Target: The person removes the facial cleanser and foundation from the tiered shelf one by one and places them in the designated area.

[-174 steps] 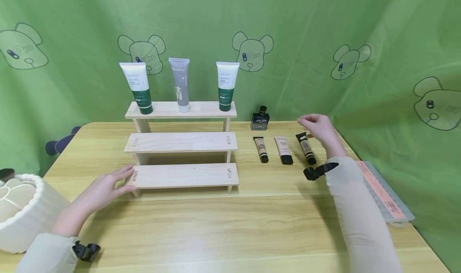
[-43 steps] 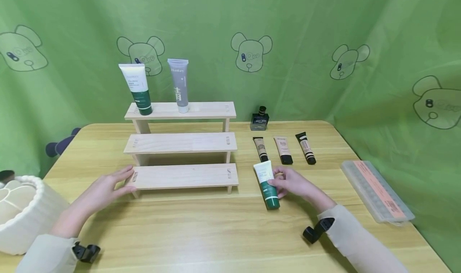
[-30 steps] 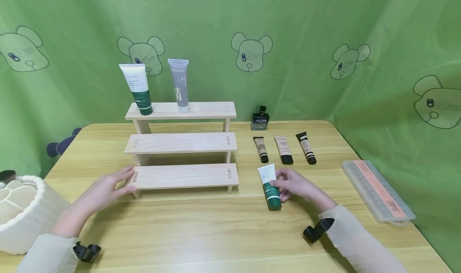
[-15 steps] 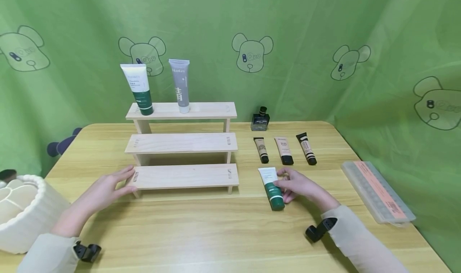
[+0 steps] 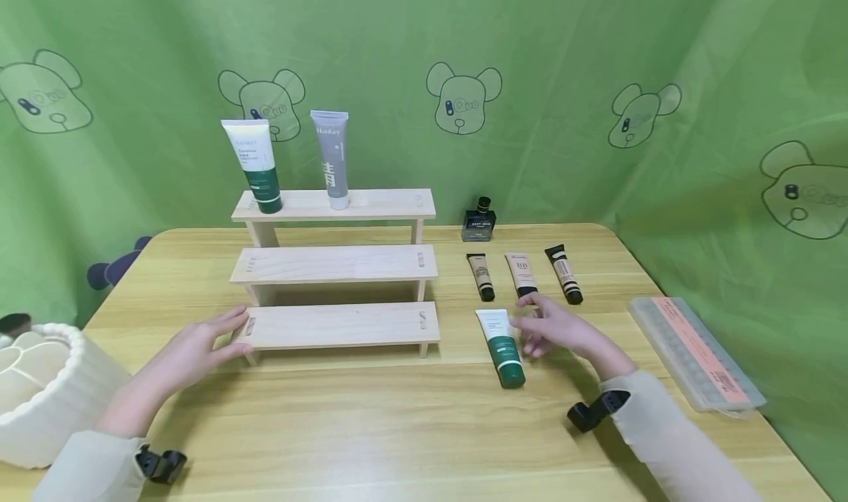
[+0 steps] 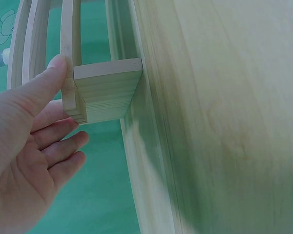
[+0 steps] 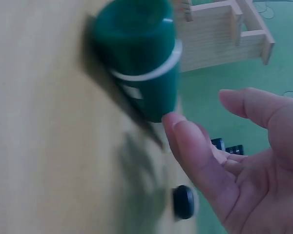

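My left hand (image 5: pixel 192 355) pinches the left end of the lowest board of a three-tier wooden display rack (image 5: pixel 338 327). In the left wrist view the thumb lies on one side of the board and a finger on the other. A white and green cosmetic tube (image 5: pixel 502 349) lies on the table, right of the rack. Just to its right is my right hand (image 5: pixel 556 327), thumb and fingers spread and holding nothing. In the right wrist view a fingertip is right by the tube's side. Another white and green tube (image 5: pixel 255 165) and a grey tube (image 5: pixel 333 160) stand on the top tier.
Behind the right hand lie a small beige tube (image 5: pixel 481 276), a pink BB tube (image 5: pixel 520 270) and a black-ended tube (image 5: pixel 564 274). A dark perfume bottle (image 5: pixel 479 222) stands behind. A clear plastic case (image 5: pixel 695 353) lies far right, a white basket (image 5: pixel 73 391) far left.
The right hand took the white and green tube from the top tier's right end, laid it on the table, and has now let go, shifting slightly right. The left hand stays put.
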`<action>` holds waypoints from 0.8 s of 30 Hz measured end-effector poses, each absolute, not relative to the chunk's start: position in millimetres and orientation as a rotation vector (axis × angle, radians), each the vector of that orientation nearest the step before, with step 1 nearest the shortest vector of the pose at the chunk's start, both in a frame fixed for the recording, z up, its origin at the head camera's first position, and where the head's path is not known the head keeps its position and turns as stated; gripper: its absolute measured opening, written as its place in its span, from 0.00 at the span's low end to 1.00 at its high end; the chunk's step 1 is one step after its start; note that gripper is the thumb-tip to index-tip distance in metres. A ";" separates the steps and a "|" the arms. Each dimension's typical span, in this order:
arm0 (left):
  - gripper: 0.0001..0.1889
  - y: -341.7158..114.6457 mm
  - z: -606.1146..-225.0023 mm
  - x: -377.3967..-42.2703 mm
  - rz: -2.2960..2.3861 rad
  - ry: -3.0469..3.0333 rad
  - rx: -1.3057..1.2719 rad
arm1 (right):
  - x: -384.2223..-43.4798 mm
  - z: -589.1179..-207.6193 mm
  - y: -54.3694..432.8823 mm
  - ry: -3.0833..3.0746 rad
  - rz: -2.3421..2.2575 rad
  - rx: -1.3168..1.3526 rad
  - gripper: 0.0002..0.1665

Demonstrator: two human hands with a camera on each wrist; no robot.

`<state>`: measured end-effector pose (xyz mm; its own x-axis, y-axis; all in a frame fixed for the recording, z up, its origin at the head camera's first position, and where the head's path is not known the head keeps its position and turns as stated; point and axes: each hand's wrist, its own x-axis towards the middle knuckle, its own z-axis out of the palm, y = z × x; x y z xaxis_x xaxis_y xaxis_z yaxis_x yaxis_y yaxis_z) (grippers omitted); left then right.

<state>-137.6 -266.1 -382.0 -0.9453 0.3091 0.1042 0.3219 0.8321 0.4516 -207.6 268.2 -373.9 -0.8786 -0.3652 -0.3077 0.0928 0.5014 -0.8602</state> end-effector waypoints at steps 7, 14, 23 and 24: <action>0.33 -264.5 -380.7 -137.1 -0.736 -2.960 -0.537 | -218.6 -349.9 261.8 2.396 -1.342 -0.376 0.36; 0.33 -264.3 -379.6 -138.0 -0.736 -2.968 -0.531 | -232.7 -328.0 241.9 2.453 -1.385 -0.483 0.30; 0.33 -264.4 -380.1 -138.3 -0.736 -2.972 -0.528 | -249.3 -292.1 204.6 2.519 -1.402 -0.591 0.27; 0.33 -264.5 -380.2 -138.3 -0.737 -2.973 -0.528 | -251.5 -289.5 199.4 2.508 -1.413 -0.599 0.26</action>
<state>-138.3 -264.5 -380.2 -0.9418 0.3167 0.1128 0.3327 0.8300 0.4477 -251.5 199.4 -289.5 -0.8977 -0.4399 0.0238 -0.2482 0.4605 -0.8522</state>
